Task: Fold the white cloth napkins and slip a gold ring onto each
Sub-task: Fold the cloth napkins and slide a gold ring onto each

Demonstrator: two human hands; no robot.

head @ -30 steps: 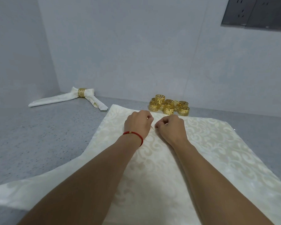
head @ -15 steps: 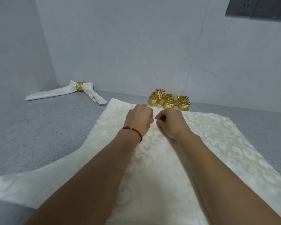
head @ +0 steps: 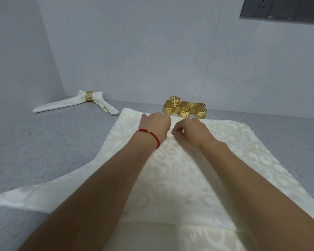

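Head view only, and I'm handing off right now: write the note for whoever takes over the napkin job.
Left hand and right hand: fingers curled together at the middle of the spread white patterned cloth napkin, apparently pinching it.
Loose gold cut-out metal rings: piled just beyond the napkin's far edge, on the grey speckled counter.
Done: one folded white napkin in a gold ring, far left by the wall.
Left: fold this napkin, ring it, repeat while napkins remain.

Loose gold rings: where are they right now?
In the head view the loose gold rings sit clustered on the grey counter by the back wall, just past the spread napkin's far edge, beyond both hands.
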